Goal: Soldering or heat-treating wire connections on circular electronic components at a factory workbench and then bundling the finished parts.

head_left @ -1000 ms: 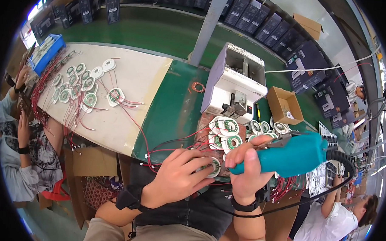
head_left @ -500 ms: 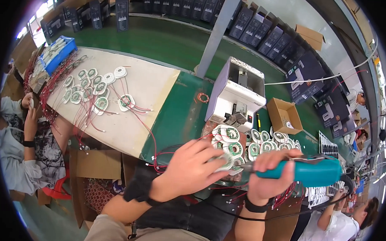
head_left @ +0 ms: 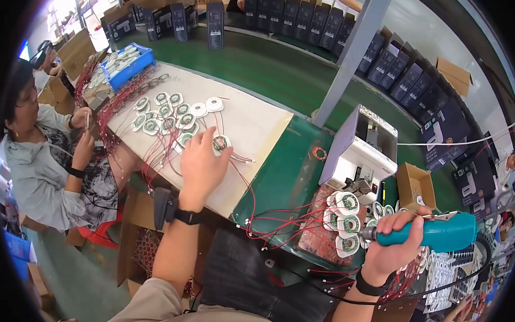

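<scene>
My right hand [head_left: 395,245] is wrapped round a teal electric screwdriver [head_left: 431,232], its tip pointing left at a small stack of white discs with green circuit rings [head_left: 349,224]. Those discs sit on a reddish-brown block [head_left: 317,242], with red wires trailing left. Over the pale board, my left hand [head_left: 203,165] has its thumb and fingers apart around a single wired disc [head_left: 220,142]; whether they touch it I cannot tell. Beyond the hand lies a group of similar discs [head_left: 163,113] with red leads.
A white and purple machine [head_left: 363,150] stands behind the block, beside an open cardboard box [head_left: 415,186]. Far left is a blue bin [head_left: 130,68] of discs, near a seated person [head_left: 59,160]. A metal post [head_left: 351,62] rises from the bench. A black cord [head_left: 343,301] crosses my right forearm.
My left hand has left the discs by the screwdriver and moved left to the single disc on the pale board. The screwdriver stays in my right hand. The view has swung left.
</scene>
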Demonstrator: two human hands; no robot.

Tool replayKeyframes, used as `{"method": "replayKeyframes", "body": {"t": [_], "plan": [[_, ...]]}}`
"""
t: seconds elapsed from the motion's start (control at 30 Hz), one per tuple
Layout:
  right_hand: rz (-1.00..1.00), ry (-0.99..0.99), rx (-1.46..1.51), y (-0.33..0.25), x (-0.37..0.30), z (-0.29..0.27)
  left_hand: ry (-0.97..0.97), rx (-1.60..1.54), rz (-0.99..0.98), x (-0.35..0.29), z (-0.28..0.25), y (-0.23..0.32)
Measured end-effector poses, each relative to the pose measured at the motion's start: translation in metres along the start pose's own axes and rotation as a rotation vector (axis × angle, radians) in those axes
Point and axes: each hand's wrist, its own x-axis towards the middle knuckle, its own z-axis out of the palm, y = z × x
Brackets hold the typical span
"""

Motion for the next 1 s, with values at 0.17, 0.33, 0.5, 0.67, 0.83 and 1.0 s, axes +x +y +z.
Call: {"method": "replayKeyframes", "body": {"t": [0.17,0.33,0.5,0.67,0.83,1.0], "plan": [[-0.031,-0.129,-0.012,0.002,0.001,0.016,-0.096,0.156,0.124,-0.028,-0.007,-0.001],[-0.029,-0.109,-0.003,0.003,0.0,0.012,-0.098,0.146,0.241,-0.06,-0.039,0.016],[-0.044,-0.082,0.071,0.012,0.012,0.012,-0.126,-0.138,0.197,-0.078,-0.051,0.015],[-0.18,-0.025,-0.164,0.038,0.057,0.022,-0.136,-0.209,0.046,-0.075,-0.04,0.007],[-0.205,-0.073,-0.181,0.064,0.065,0.019,-0.192,-0.189,0.097,-0.073,-0.039,0.007],[-0.193,-0.087,-0.188,0.065,0.068,0.021,-0.224,-0.523,-0.079,-0.071,-0.046,0.004]]}}
